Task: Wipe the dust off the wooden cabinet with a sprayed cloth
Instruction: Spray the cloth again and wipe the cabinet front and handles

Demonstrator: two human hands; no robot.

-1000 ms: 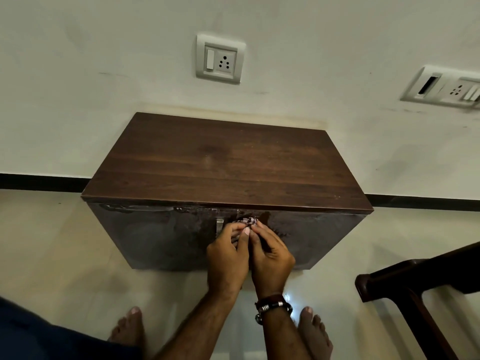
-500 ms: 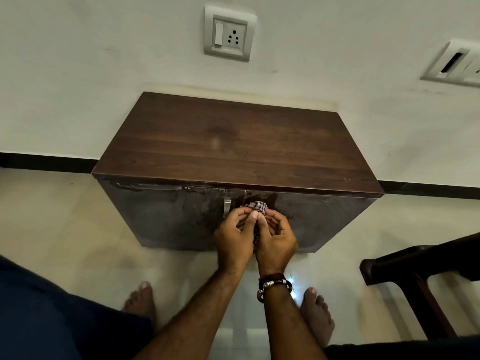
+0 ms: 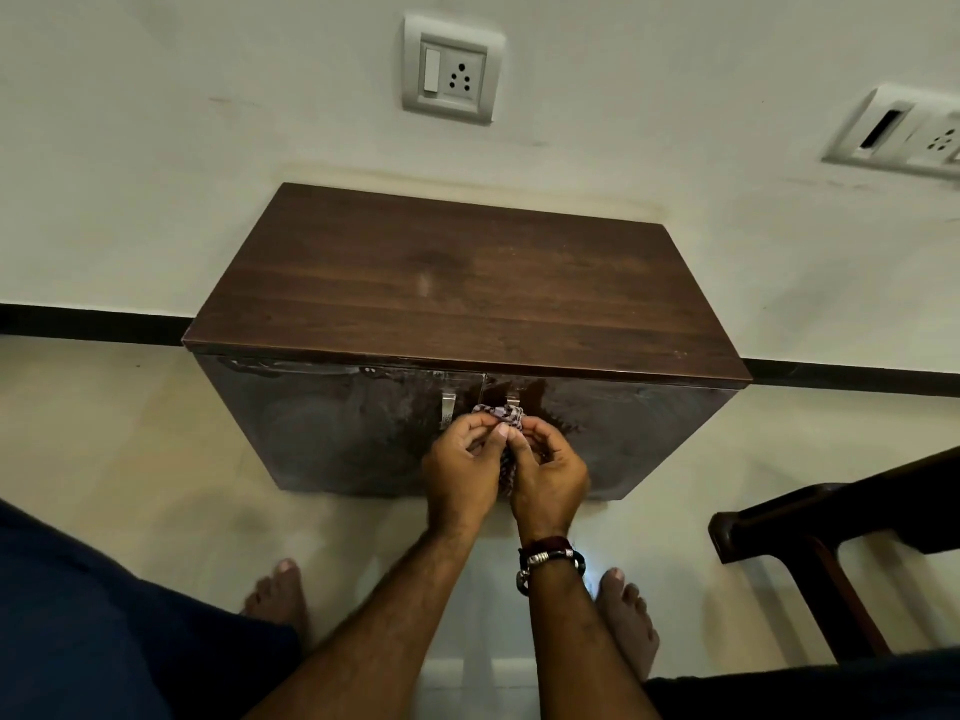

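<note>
A low dark wooden cabinet [image 3: 467, 283] stands against the wall, its two front doors showing wet streaks and two metal handles. A small checked cloth [image 3: 503, 415] is bunched in front of the doors, near the right handle. My left hand [image 3: 460, 472] and my right hand [image 3: 550, 478] both pinch it, side by side, fingers curled around its folds. Most of the cloth is hidden between my palms. A beaded bracelet sits on my right wrist.
A wall socket [image 3: 452, 70] is above the cabinet and another switch plate [image 3: 904, 132] at the right. A dark wooden chair arm [image 3: 831, 517] juts in at the lower right. My bare feet stand on the pale tiled floor [image 3: 130, 459].
My hands have drawn slightly back from the cabinet front and worked the cloth between them, and more of it shows above my fingers. My head has shifted, moving the cabinet in view.
</note>
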